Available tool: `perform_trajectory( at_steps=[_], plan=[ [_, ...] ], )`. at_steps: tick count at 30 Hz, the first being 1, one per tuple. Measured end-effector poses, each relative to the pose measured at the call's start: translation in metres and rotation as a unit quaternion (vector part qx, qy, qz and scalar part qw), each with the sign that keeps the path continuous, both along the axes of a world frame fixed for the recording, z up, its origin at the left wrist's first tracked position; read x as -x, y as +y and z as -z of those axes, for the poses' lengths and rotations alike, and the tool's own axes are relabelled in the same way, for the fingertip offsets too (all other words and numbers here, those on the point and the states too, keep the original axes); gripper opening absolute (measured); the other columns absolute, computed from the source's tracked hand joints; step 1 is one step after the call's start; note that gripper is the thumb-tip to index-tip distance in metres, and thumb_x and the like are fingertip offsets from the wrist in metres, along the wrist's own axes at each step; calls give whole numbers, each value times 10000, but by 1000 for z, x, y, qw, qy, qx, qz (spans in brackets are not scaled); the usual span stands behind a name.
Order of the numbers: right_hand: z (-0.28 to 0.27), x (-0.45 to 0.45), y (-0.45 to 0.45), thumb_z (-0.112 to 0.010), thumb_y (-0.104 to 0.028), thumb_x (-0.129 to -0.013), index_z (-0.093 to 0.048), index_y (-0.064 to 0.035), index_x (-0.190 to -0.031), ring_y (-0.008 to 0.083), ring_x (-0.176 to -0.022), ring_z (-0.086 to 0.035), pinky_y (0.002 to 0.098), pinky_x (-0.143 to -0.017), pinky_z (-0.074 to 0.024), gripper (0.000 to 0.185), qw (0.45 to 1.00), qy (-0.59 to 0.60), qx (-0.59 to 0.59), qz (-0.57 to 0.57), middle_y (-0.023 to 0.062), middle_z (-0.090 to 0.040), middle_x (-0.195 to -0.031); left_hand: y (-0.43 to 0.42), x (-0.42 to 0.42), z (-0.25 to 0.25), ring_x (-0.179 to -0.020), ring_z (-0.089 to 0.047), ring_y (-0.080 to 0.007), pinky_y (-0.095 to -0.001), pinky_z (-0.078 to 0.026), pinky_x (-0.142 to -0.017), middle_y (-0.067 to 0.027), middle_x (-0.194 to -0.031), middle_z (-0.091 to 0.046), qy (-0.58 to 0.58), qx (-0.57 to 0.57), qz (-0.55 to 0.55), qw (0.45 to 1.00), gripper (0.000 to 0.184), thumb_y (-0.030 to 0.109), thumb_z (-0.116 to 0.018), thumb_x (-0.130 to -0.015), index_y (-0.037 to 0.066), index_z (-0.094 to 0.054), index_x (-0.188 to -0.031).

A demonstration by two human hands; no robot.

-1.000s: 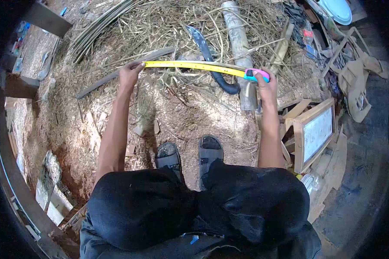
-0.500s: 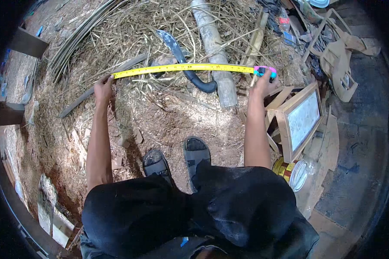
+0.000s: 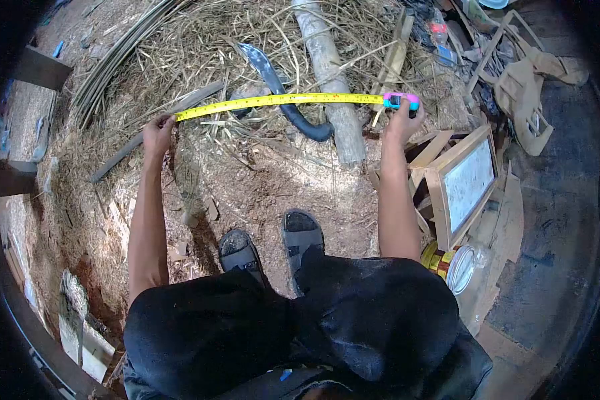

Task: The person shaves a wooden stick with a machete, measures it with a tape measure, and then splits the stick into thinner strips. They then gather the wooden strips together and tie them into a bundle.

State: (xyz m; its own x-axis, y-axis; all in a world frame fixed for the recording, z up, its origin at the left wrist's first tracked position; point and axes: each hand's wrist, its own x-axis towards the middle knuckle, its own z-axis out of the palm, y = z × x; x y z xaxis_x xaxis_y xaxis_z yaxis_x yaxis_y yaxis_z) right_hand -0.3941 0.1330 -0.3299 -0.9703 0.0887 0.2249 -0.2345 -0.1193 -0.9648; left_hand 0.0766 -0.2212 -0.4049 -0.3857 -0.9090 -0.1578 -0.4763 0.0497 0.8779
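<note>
A yellow tape measure (image 3: 260, 101) stretches between my two hands in a slight upward bow. My left hand (image 3: 157, 135) is closed, pinching the free end of the blade. In my right hand (image 3: 401, 123) is the pink and turquoise case, gripped at the blade's mouth. Beneath the blade lies a knife (image 3: 271, 77) with a curved black handle, its broad blade pointing up and left. The handle's end rests against a round wooden pole (image 3: 333, 87).
Dry plant strips (image 3: 207, 53) cover the ground beyond my hands. At right stand a wooden frame box (image 3: 436, 180) and a jar (image 3: 460, 270) by my knee. Long thin strips (image 3: 117, 67) lie in a bundle at upper left. My sandalled feet (image 3: 301, 230) are below.
The tape case in my right hand has shifted slightly left and up, and turned so more of its pink face shows. The blade between my hands is a little shorter. My left hand barely moves.
</note>
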Motion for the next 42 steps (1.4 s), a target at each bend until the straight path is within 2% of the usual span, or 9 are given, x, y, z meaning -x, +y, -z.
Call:
perform_trajectory(
  at_steps=[3, 5, 11, 15, 19, 24, 32, 38, 42],
  plan=[
    [2, -3, 2, -746, -148, -831, -460, 38, -1316, 197, -1065, -529, 344, -934, -455, 593, 999, -15, 8, -36, 114, -457, -1253, 3, 3, -1, -790, -619, -130, -283, -490, -716, -82, -868, -709, -9, 36, -20, 999, 351, 242, -725, -889, -58, -700, -1068],
    [10, 1, 3, -683, -101, -872, -486, 31, -1277, 177, -990, -589, 317, -904, -467, 469, 999, 34, -28, -22, 93, -601, -1117, 4, 4, -5, -790, -619, -130, -283, -491, -717, -82, -865, -708, -16, 36, -16, 999, 346, 241, -728, -886, -53, -701, -1067],
    [-9, -12, 10, -732, -140, -846, -482, 33, -1294, 203, -1064, -543, 344, -949, -449, 542, 997, 4, -22, -77, 127, -553, -1174, -1, 3, 1, -796, -637, -158, -307, -502, -743, -119, -873, -717, -69, 61, -7, 996, 338, 248, -727, -880, -32, -703, -1067],
    [-7, -12, 19, -727, -173, -855, -497, 1, -1299, 254, -1101, -521, 387, -987, -417, 530, 967, 132, -195, -99, 165, -506, -1253, -3, 1, 6, -729, -609, -143, -305, -498, -702, -91, -872, -711, -81, 91, 4, 993, 426, 320, -710, -885, -43, -698, -1108],
    [-15, -18, 17, -771, -219, -822, -496, -22, -1289, 278, -1123, -500, 416, -978, -409, 577, 974, 68, -189, -103, 180, -492, -1258, -3, 3, -3, -747, -623, -143, -303, -503, -714, -99, -868, -720, -93, 95, 18, 991, 423, 317, -712, -883, -47, -704, -1098],
    [-28, -32, 13, -864, -289, -720, -484, -47, -1279, 346, -1123, -480, 463, -960, -398, 718, 931, 129, -339, -45, 204, -506, -1217, 1, 8, -17, -851, -687, -191, -331, -523, -792, -145, -939, -737, -134, 63, -2, 989, 375, 287, -729, -868, -23, -713, -1078],
    [-24, -24, 10, -850, -265, -706, -534, -35, -1223, 396, -1109, -471, 510, -964, -382, 648, 901, 190, -391, -7, 215, -570, -1147, 3, 5, -11, -889, -691, -198, -320, -522, -824, -143, -964, -740, -86, 80, 10, 993, 357, 268, -731, -867, -19, -717, -1079],
    [-57, -53, 10, -856, -269, -716, -527, -28, -1230, 384, -1083, -472, 474, -951, -385, 656, 920, 166, -355, -27, 218, -551, -1124, 37, 12, -65, -797, -638, -140, -290, -504, -726, -105, -910, -721, -34, 116, -120, 985, 331, 230, -726, -878, -25, -703, -1087],
    [-83, -73, 21, -867, -263, -710, -532, -25, -1186, 349, -1109, -459, 467, -954, -385, 629, 900, 207, -385, 1, 191, -549, -1092, 57, -13, -62, -744, -592, -119, -272, -478, -667, -78, -867, -696, -25, 126, -99, 987, 335, 216, -720, -892, -49, -677, -1092]
  ],
)
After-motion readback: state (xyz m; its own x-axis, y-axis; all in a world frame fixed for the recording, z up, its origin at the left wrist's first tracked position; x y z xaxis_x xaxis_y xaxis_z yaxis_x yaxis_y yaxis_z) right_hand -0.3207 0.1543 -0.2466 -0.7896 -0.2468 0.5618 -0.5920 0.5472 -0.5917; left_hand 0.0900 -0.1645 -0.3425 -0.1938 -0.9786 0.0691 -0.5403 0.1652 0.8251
